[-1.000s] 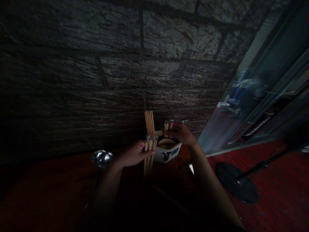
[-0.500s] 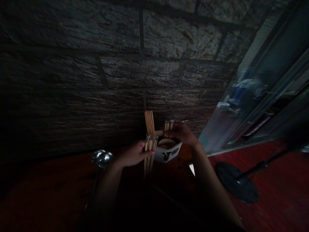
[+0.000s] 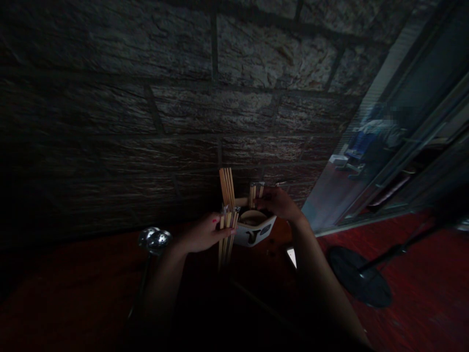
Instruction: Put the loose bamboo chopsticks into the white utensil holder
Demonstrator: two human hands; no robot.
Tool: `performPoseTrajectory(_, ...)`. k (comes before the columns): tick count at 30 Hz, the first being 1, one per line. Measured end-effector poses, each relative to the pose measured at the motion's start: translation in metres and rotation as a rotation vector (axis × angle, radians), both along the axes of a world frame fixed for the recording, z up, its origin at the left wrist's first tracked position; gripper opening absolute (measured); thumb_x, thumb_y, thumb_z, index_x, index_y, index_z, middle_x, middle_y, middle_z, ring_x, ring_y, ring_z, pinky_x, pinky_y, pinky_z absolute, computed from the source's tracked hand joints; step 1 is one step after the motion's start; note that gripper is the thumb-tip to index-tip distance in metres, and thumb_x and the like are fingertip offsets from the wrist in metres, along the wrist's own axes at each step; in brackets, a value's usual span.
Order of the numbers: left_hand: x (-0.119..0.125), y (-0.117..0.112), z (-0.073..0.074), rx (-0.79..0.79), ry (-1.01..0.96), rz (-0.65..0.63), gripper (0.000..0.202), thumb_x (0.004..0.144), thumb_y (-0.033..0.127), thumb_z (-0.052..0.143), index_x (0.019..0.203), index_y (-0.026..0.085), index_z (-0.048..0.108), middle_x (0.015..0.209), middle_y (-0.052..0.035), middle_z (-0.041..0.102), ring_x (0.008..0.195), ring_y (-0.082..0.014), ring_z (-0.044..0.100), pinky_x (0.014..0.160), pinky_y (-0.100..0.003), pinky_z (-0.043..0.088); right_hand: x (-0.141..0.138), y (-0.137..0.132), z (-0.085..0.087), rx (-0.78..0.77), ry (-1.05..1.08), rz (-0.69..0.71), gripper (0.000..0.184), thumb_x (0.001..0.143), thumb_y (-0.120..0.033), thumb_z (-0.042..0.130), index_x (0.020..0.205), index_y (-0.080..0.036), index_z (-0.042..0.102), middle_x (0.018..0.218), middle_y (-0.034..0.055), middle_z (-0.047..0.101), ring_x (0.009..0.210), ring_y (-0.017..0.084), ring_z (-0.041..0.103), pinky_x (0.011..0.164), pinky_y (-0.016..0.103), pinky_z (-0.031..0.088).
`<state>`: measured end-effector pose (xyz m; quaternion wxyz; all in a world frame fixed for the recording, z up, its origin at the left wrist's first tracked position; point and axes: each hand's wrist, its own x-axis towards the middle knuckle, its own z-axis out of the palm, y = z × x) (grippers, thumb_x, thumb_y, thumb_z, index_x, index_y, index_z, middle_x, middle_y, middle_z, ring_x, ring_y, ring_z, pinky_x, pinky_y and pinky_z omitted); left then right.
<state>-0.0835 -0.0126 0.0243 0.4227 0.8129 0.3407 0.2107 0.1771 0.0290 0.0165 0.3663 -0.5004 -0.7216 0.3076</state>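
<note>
Our left hand (image 3: 200,235) is closed around a bundle of pale, slim wooden chopsticks (image 3: 229,220), thumb laid across the front, clear plastic film glinting at the upper ends and the lower ends hanging below the fingers. Our right hand (image 3: 277,201) grips a smaller cluster of pale wooden chopsticks (image 3: 253,194) between thumb and fingers, near the far rim of the container; we cannot tell where its lower ends reach.

From the left, we see a dim red-brown tabletop (image 3: 73,283) and 2 shiny, round-headed metal ladles (image 3: 160,239) beside our left wrist. A taller row of orange-tan wooden chopsticks (image 3: 227,186) stands just beyond the left bundle, which hides its base. Between our hands sits a white angular container (image 3: 244,238) with a dark curved mark and a round beige opening. A phone with a bright white screen (image 3: 292,256) lies beside our right forearm. Behind everything rises a grey stone-block wall (image 3: 183,107), then a tall glass panel (image 3: 326,195), then a round black stand base (image 3: 359,278) on a red floor (image 3: 421,293).
</note>
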Motion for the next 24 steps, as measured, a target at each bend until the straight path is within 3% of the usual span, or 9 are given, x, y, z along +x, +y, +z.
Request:
performPoseTrajectory(4,-0.0002,0.0008,-0.0014,-0.021,-0.018,0.006,0.024,0.086,0.031,0.059,0.103,0.017,0.066,0.108,-0.0065,0.071,0.102,-0.0215,0.064,0.094,-0.034,0.046,-0.0023,-0.0036,0.0027,-0.005,0.022,0.077,0.027,0.072,-0.034,0.071,0.091,-0.015,0.071,0.083,0.0044,0.072,0.071,0.016,0.063,0.063,0.024,0.047)
performPoseTrajectory(11,0.0001,0.0023,-0.0032,-0.005,-0.035,-0.010,0.021,0.087,0.031,0.057,0.100,0.017,0.066,0.104,-0.0054,0.071,0.099,-0.0204,0.065,0.091,-0.033,0.048,-0.0089,-0.0032,0.0027,0.030,-0.001,0.007,0.026,0.075,-0.041,0.067,0.075,-0.014,0.066,0.060,0.0009,0.063,0.058,0.013,0.056,0.056,0.023,0.042)
performPoseTrajectory(14,-0.0002,0.0024,-0.0040,-0.002,-0.038,-0.011,0.023,0.086,0.031,0.058,0.102,0.017,0.067,0.107,-0.0063,0.071,0.101,-0.0204,0.064,0.093,-0.034,0.047,-0.0074,-0.0010,0.0003,0.042,-0.013,-0.042,0.024,0.077,-0.039,0.065,0.076,-0.015,0.068,0.061,0.0010,0.063,0.058,0.013,0.056,0.058,0.024,0.043)
performPoseTrajectory(24,-0.0004,0.0017,-0.0033,-0.022,-0.019,0.005,0.023,0.086,0.032,0.059,0.103,0.018,0.068,0.108,-0.0065,0.071,0.101,-0.0210,0.065,0.094,-0.036,0.047,-0.0055,-0.0025,0.0032,-0.003,0.036,0.054,0.026,0.079,-0.040,0.062,0.081,-0.015,0.067,0.064,0.0005,0.060,0.055,0.011,0.052,0.055,0.023,0.041)
